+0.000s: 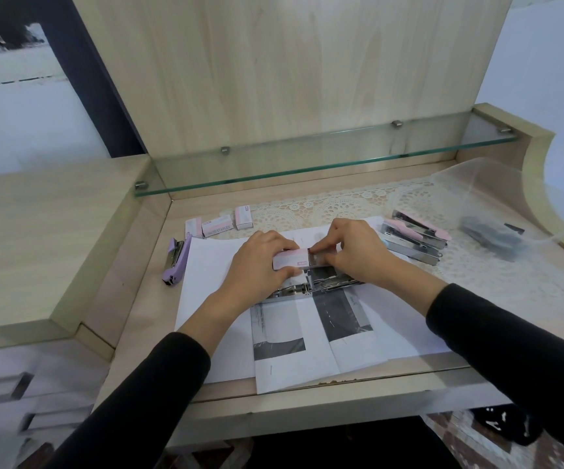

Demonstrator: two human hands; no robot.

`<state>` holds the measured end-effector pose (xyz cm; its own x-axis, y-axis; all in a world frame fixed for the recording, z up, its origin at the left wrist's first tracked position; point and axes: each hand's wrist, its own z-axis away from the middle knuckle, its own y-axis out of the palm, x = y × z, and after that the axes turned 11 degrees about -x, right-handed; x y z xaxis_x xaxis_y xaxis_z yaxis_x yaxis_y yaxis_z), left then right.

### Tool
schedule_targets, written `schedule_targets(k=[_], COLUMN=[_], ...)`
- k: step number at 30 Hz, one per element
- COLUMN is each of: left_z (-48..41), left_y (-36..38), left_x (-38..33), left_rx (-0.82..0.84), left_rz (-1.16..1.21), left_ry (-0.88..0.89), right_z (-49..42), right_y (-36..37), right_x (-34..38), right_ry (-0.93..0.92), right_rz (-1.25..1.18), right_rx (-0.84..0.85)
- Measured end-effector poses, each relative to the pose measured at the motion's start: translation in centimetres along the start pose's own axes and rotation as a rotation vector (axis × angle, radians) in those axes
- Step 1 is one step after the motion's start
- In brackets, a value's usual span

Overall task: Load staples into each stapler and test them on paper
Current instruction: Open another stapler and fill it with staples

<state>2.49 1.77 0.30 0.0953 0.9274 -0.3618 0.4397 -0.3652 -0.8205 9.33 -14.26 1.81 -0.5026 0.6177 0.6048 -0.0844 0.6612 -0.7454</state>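
Observation:
My left hand [258, 262] grips a small pink-and-white staple box [290, 259] above the middle of the desk. My right hand [355, 252] pinches the inner tray [321, 258] at the box's right end, partly drawn out. Below both hands an opened metal stapler [307, 288] lies on sheets of paper [219, 319], its magazine exposed. A purple stapler [174, 262] rests at the papers' left edge. Pink staplers [416, 235], opened, lie stacked to the right.
Three more staple boxes [218, 225] stand behind the paper on a lace mat [334, 204]. A clear plastic bag [490, 231] with dark items lies at the far right. A glass shelf [307, 164] spans the back. Drawers sit low on the left.

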Motion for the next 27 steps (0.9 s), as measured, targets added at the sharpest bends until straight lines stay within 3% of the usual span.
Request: schedule_targets(k=[27], left_z=[0.02], left_y=[0.05], left_x=[0.02], left_rx=[0.011], left_rz=[0.006], left_ry=[-0.002], right_z=[-0.05], right_y=[-0.57], right_x=[0.4], right_ry=[0.055], right_rz=[-0.169], right_rx=[0.013])
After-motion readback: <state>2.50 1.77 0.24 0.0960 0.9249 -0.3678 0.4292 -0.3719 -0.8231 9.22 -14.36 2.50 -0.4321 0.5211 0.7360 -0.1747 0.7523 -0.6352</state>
